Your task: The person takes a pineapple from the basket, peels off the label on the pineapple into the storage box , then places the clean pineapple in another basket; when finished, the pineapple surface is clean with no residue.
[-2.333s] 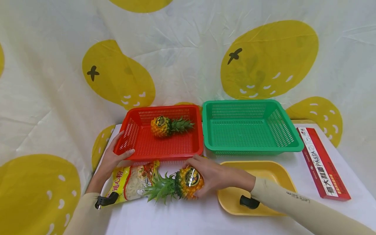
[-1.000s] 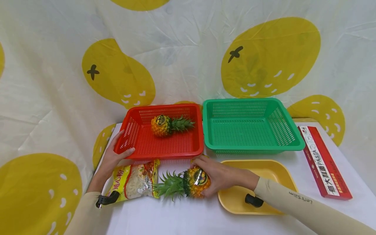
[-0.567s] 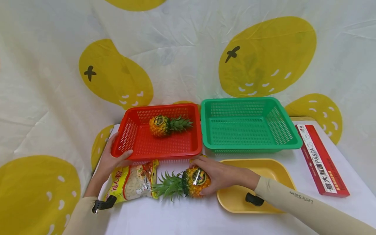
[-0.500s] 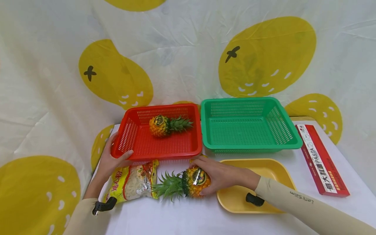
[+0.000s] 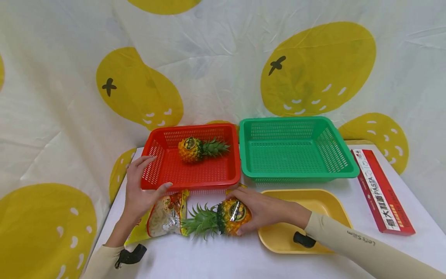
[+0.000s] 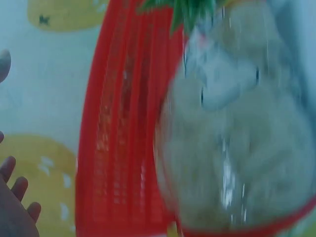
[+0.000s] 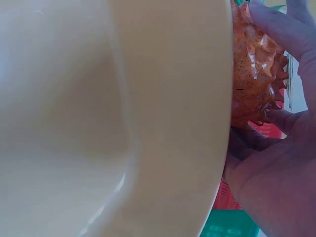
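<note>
Head view: right hand (image 5: 262, 209) is gripping the near pineapple (image 5: 229, 221), likely avoiding its nine-o'clock leaves (image 5: 203, 221); left hand (image 5: 138, 197) is hovering empty, eight o'clock from red basket (image 5: 200, 173).

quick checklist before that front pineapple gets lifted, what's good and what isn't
1. Right hand grips the front pineapple by its body: ok.
2. Contact under the fruit: cannot tell, hidden.
3. Left hand also supporting it: not ok, it holds nothing.
4. Leaves off the food bag: cannot tell, tips overlap its edge in the head view.
5. Red basket has bare floor beside the other pineapple: ok.
</note>
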`<state>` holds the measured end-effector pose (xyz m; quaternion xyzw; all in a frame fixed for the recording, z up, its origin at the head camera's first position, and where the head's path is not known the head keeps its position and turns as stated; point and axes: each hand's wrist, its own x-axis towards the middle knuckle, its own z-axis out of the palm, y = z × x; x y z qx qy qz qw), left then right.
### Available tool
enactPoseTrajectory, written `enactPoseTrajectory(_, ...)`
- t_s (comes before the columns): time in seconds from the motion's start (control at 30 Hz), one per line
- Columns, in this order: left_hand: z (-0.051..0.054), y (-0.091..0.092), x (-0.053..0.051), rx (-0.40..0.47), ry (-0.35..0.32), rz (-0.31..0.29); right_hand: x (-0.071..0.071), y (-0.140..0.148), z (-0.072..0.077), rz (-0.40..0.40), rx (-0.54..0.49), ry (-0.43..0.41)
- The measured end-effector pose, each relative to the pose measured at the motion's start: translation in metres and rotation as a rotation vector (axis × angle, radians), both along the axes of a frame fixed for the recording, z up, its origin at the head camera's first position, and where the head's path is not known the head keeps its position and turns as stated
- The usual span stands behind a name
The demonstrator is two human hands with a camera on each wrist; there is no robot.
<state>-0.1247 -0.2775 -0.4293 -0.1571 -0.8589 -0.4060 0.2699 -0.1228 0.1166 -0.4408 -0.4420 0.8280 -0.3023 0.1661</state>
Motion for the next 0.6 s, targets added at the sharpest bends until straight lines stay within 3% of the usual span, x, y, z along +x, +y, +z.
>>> enactPoseTrajectory(0.2, 0.002, 0.025, 0.016, 0.032, 0.000, -0.129, 0.001, 0.000, -0.003, 0.009, -0.005, 0.014)
enactPoseTrajectory(0.37, -0.005, 0.046, 0.026, 0.040, 0.016, -0.310, 0.002, 0.001, -0.002, -0.012, 0.013, 0.018)
enactPoseTrajectory(0.53, -0.007, 0.067, 0.041, 0.009, -0.073, -0.463, 0.003, 0.001, -0.002, -0.027, 0.028, 0.015)
enactPoseTrajectory(0.6, -0.008, 0.075, 0.045, -0.026, -0.102, -0.498, 0.003, 0.001, -0.002, -0.035, 0.033, 0.010)
